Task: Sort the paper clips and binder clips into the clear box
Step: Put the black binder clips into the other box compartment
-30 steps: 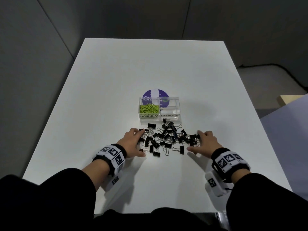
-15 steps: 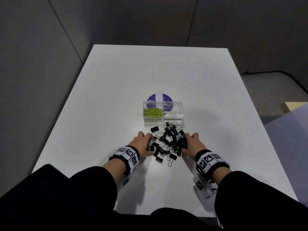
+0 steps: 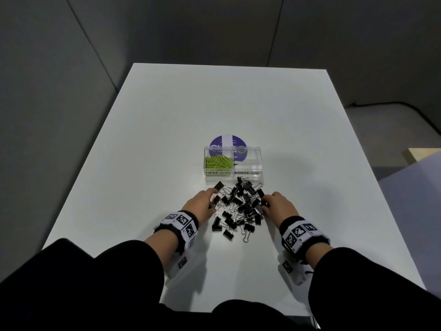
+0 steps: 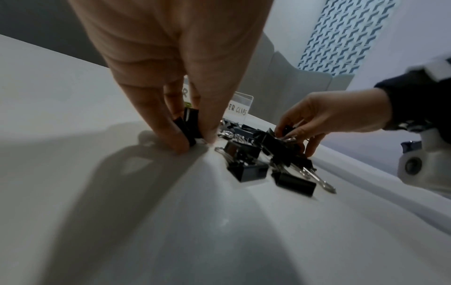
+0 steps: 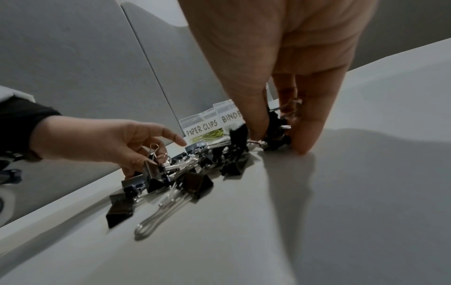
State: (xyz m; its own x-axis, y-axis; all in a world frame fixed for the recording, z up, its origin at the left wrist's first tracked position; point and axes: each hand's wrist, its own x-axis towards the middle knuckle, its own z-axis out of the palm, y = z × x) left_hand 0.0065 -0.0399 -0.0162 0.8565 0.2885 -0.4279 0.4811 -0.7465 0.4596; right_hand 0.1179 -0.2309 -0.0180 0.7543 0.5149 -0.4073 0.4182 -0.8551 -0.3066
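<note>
A pile of black binder clips (image 3: 241, 207) lies on the white table (image 3: 214, 103), just in front of the clear box (image 3: 248, 174). Its left compartment, labelled PAPER CLIPS, holds green paper clips (image 3: 218, 162); the right one, labelled BINDER CLIPS, looks empty. My left hand (image 3: 213, 199) is at the pile's left edge, and in the left wrist view it (image 4: 195, 139) pinches black clips (image 4: 189, 123) between thumb and fingers. My right hand (image 3: 265, 203) is at the pile's right edge; the right wrist view shows it (image 5: 278, 142) curled round a clump of clips (image 5: 277, 133).
A round purple disc (image 3: 228, 140) lies flat behind the box. Dark grey partition walls stand to the left of the table and behind it. A few binder clips (image 3: 247, 229) lie loose at the near side of the pile.
Both hands have swept inward from the sides and bunched the spread-out binder clips into a tighter pile. Now their fingers are closed on clips at its two edges.
</note>
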